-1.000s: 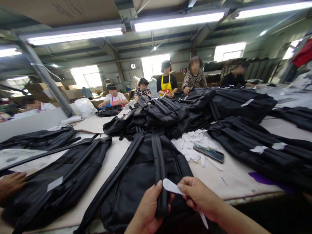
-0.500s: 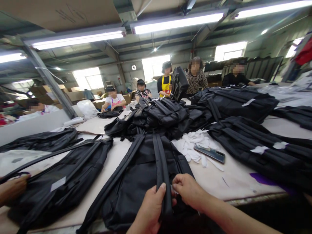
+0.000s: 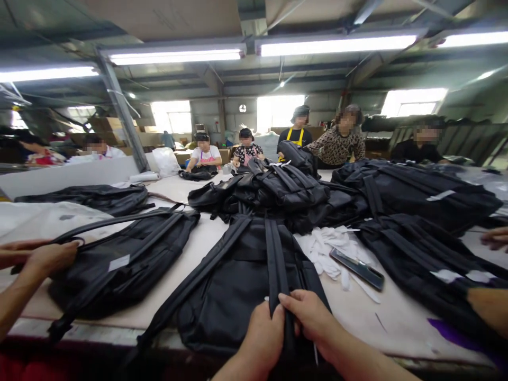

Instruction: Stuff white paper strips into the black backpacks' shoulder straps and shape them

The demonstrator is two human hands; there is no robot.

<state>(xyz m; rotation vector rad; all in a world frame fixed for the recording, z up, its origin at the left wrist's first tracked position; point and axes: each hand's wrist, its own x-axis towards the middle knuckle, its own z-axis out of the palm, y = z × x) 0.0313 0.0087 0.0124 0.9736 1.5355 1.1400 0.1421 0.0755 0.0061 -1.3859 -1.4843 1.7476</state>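
A black backpack [image 3: 234, 280] lies in front of me on the table, straps facing up. Its right shoulder strap [image 3: 274, 259] runs down toward me. My left hand [image 3: 264, 330] is closed around the strap's lower part, thumb on top. Close beside it, my right hand [image 3: 311, 320] pinches the same strap from the right; the fingers underneath are hidden. A thin white strip [image 3: 316, 353] hangs below my right hand; what it belongs to is unclear. The left shoulder strap [image 3: 198, 270] trails loose over the bag's left side.
Beyond my bag are piled black backpacks [image 3: 278, 185]. White strips [image 3: 327, 248] and a phone [image 3: 357, 269] lie to the right, near another backpack [image 3: 420, 259]. At left, a co-worker's hands [image 3: 53, 256] hold a backpack [image 3: 130, 264]. Another person's hand [image 3: 496, 238] reaches in at right.
My right hand has come in against the strap, its thumb now on it beside my left hand. The view has turned slightly left. Across the table, the raised backpack has been lowered.
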